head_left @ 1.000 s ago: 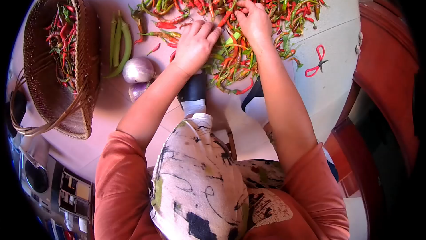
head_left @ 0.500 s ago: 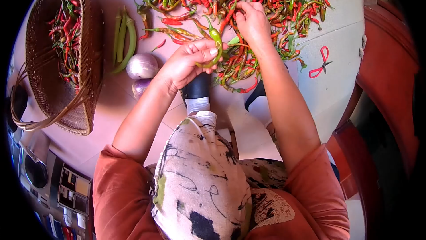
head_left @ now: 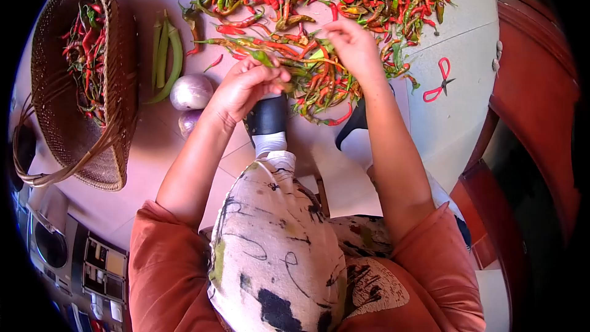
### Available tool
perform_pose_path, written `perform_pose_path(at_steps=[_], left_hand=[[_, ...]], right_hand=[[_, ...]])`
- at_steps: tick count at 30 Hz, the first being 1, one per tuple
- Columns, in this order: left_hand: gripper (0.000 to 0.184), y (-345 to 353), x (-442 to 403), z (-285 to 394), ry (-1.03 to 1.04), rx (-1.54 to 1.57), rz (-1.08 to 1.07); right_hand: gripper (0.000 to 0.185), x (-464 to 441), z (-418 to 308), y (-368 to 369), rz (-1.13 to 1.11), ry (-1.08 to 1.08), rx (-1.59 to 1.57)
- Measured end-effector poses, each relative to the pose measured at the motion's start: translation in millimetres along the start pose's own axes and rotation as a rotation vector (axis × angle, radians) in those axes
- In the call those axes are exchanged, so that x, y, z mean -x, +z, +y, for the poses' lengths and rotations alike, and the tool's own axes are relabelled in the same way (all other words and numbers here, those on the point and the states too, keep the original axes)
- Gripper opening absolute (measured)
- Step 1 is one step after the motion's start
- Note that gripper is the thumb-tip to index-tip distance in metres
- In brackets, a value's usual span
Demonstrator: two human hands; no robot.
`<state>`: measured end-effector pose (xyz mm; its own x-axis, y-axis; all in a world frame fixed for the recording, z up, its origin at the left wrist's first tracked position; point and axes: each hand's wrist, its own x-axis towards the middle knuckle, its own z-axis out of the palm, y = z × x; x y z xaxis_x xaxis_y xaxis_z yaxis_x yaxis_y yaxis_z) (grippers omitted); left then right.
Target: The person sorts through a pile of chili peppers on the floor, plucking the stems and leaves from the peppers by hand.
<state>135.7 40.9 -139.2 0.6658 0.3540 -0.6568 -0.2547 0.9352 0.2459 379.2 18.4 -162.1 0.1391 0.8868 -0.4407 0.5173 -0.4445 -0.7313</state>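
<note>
Just beyond the knee, the left hand (head_left: pixel 249 89) has slid a touch left, and the green chili (head_left: pixel 263 58) it's got is now tipped over and mostly hidden by the fingers; half a second ago nearly its whole length showed. Right hand (head_left: pixel 355 52) has come a bit nearer too. Basket, eggplants and scissors haven't budged.

As for clutter, the patterned trouser leg (head_left: pixel 276 246) blocks a big chunk of floor up close, then there's a dark shoe (head_left: pixel 270 116) right at the edge of the near chili heap (head_left: pixel 329 95). Two round eggplants (head_left: pixel 192 92) sit left of that, with long green pods (head_left: pixel 163 55) a little farther and a wicker basket (head_left: pixel 127 86) with chilies in it out on the left. Red-handled scissors (head_left: pixel 437 80) lie off to the right. The far chili heap (head_left: pixel 369 6) spreads behind everything.

Pose-wise, the left is turned sideways, thumb and fingers closed round that chili. The right reaches in over the chilies, fingers curled, thumb close; can't tell if it's pinching anything.
</note>
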Motion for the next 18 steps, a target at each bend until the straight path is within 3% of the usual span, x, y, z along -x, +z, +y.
perform_pose_path(at_steps=[2,6,9,12,17,18], left_hand=[[0.017,-10,1,-1,-0.003,-0.019,0.038],[0.013,0,7,0,-0.038,-0.04,0.188],[0.005,-14,3,-7,0.068,-0.079,0.096],[0.014,-14,0,-4,0.057,-0.136,0.199],[0.022,-13,1,-1,0.074,-0.408,0.373],[0.022,-12,-1,-2,0.171,-0.575,0.424]], right_hand=[[0.016,3,5,-10,0.178,0.172,-0.279],[0.01,7,4,-10,0.242,0.135,-0.091],[0.017,9,-15,2,0.1,-0.383,0.36],[0.014,8,-21,23,0.058,-0.412,0.571],[0.018,-3,-17,6,0.013,-0.333,0.357],[0.018,-4,-17,-1,0.004,-0.212,0.127]])
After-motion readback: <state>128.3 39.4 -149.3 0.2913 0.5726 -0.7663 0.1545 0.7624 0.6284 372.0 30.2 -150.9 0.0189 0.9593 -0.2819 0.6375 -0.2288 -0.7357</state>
